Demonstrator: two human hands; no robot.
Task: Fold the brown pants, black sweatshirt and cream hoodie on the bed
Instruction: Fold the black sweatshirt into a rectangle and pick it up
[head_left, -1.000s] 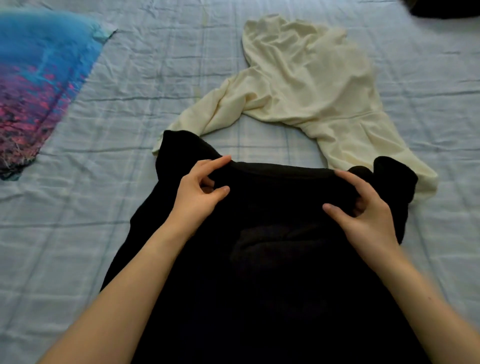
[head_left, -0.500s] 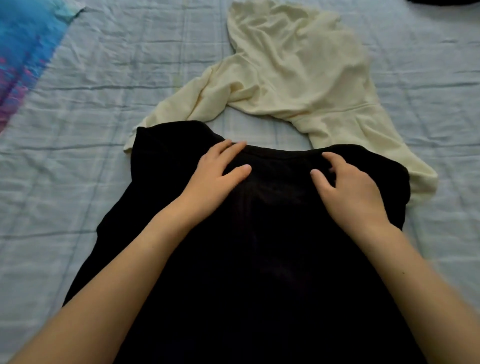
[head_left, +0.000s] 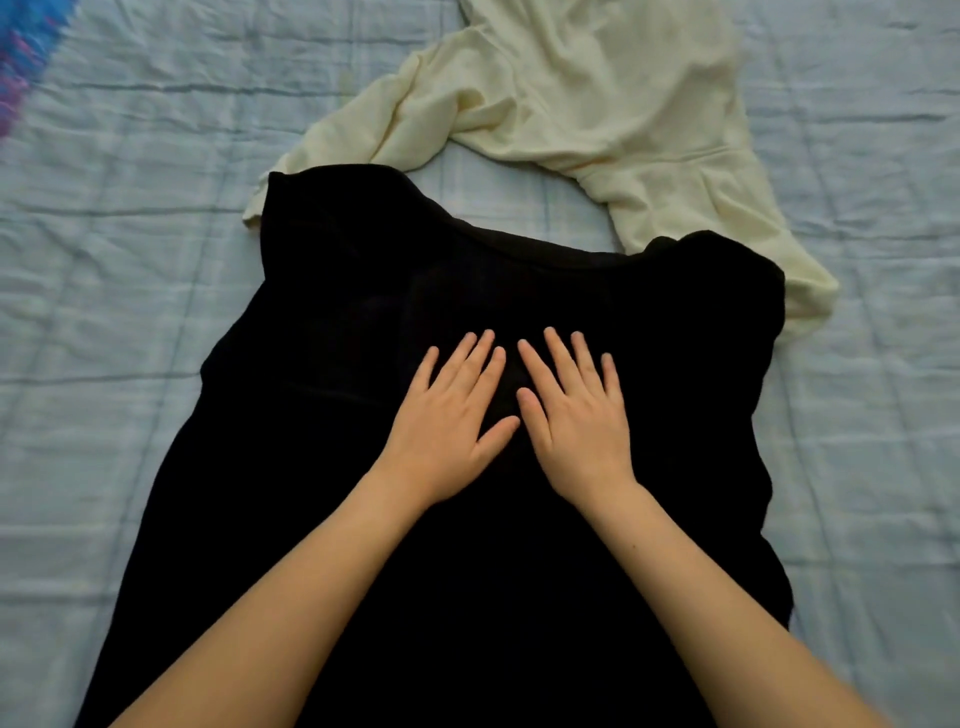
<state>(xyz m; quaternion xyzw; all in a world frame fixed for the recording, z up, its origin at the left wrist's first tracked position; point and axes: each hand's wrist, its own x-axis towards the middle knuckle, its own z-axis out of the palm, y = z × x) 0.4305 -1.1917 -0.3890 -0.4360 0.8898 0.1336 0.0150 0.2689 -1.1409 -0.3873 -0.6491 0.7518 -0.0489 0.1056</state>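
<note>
Head view: smoothing the black sweatshirt (head_left: 363, 415) on the bed (head_left: 104, 312).
Left hand (head_left: 447, 415) and right hand (head_left: 576, 415) press flat, fingers spread, holding nothing; next probably comes folding a side inward.

We see the crumpled cream hoodie (head_left: 597, 78) cut off at the top edge. The spread black sweatshirt (head_left: 337, 364) runs off the bottom

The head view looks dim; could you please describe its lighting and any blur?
Head view: dim light, no glare; the black sweatshirt shows little detail; the left hand and right hand are sharp; the right forearm blurs near the bottom corner.
</note>
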